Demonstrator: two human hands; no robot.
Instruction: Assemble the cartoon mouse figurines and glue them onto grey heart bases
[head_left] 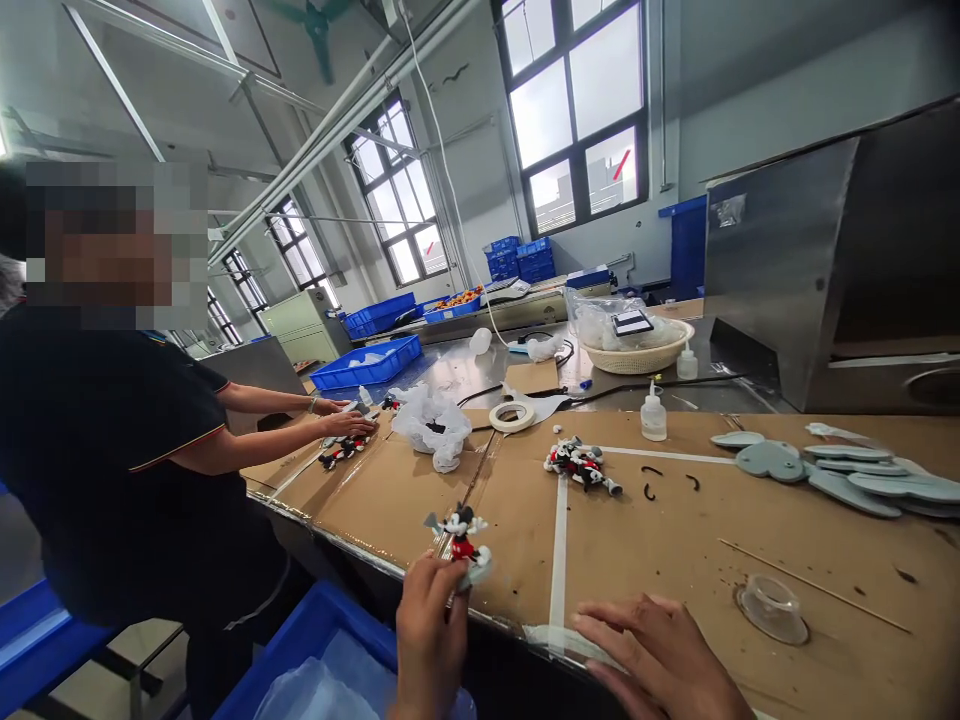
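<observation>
- While the left hand [430,630] closes its fingers round the lower end of a Mickey Mouse figurine [460,535], the figure stands upright above the table's near edge, which seems to keep its red shorts and black ears in view.
- The right hand [656,655] lies open, fingers loosely spread, holding nothing; it sits low at the table's near edge, apart from the figurine, perhaps left free because the other hand bears the figure alone.
- Beyond the hands, cardboard sheeting [495,530] covers the table, with a strip of white tape [558,570] running between them and away from the near edge.
- Ahead lie a heap of Mickey Mouse figurines [581,465], small black curved pieces [649,480] and a squeeze bottle [653,415], all within easy reach.
- Toward the right are grey-blue Mickey-head cut-outs [847,483], a clear plastic cup [772,610] and a thin wooden stick [814,585].
- A roll of masking tape [513,416] and a white plastic bag [429,425] sit farther left.
- Below the left hand is a blue plastic crate [330,620].
- Separately, a co-worker's hands [346,424] reach over another heap of figurines [343,450].
</observation>
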